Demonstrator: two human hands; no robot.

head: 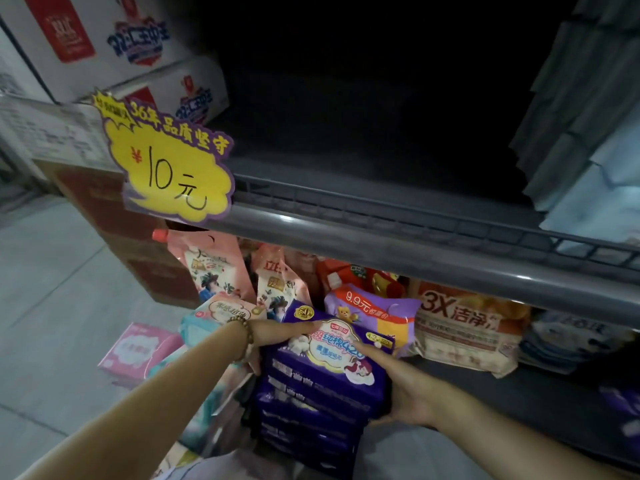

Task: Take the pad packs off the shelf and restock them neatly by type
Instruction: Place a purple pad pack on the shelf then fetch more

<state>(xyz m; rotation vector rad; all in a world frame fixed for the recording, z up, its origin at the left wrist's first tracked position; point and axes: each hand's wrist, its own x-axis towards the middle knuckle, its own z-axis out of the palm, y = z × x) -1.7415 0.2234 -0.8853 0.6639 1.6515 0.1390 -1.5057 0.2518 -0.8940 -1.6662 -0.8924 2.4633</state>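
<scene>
A stack of several dark purple pad packs point(322, 386) stands below the front of the grey shelf point(415, 251). My left hand point(277, 336) grips the top pack at its left edge, thumb lying across the top; a bead bracelet sits on that wrist. My right hand point(401, 386) holds the stack's right side, index finger stretched over the top pack's label. The dark upper shelf bay point(363, 116) holds nothing in its middle. Teal and pink pad packs point(204, 320) lie left of the stack, and a pink pack point(138, 348) lies on the floor.
A yellow 10-yuan price tag point(173, 168) hangs on the shelf edge. Pink refill pouches point(211, 268), a purple 9.9-yuan bag point(377, 313) and an orange detergent bag point(464, 330) fill the lower shelf. Pale blue packs point(588, 168) stand at the upper right. Cartons point(114, 39) sit upper left.
</scene>
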